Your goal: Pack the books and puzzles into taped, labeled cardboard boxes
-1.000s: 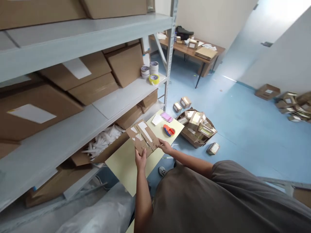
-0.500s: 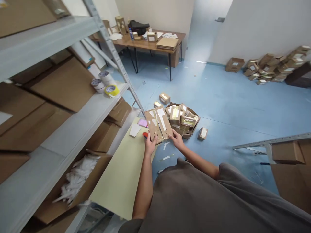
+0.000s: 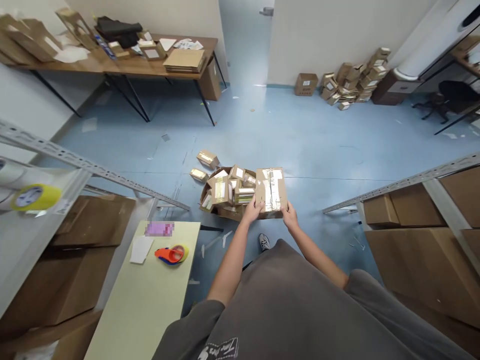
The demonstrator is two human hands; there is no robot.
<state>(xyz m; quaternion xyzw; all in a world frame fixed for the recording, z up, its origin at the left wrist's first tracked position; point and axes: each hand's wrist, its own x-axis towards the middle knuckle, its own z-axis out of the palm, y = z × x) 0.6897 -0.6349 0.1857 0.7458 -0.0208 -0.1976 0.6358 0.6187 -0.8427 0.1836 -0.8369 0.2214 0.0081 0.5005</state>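
Observation:
Between my two hands is a brown cardboard box (image 3: 270, 187) with tape strips and white paper patches on its top. My left hand (image 3: 252, 210) grips its near left corner, and my right hand (image 3: 290, 217) grips the near right corner. Just left of it, on the floor, stands a large open carton (image 3: 228, 214) filled with several small taped boxes (image 3: 221, 191). The held box hides the carton's right side. On the pale yellow table (image 3: 150, 295) to my left lie an orange and blue tape dispenser (image 3: 170, 255), a white paper (image 3: 141, 249) and a blurred-out purple item (image 3: 159, 229).
Two small boxes (image 3: 207, 158) lie on the floor beyond the carton. Metal shelving with cartons flanks me left (image 3: 86, 220) and right (image 3: 416, 255). A wooden table (image 3: 93, 62) stands at the back left. A pile of small boxes (image 3: 348, 85) leans by the far wall.
My view has turned right, and both hands have carried the box from beside the yellow table to the carton's right side. The tape dispenser, earlier mostly covered, now shows fully.

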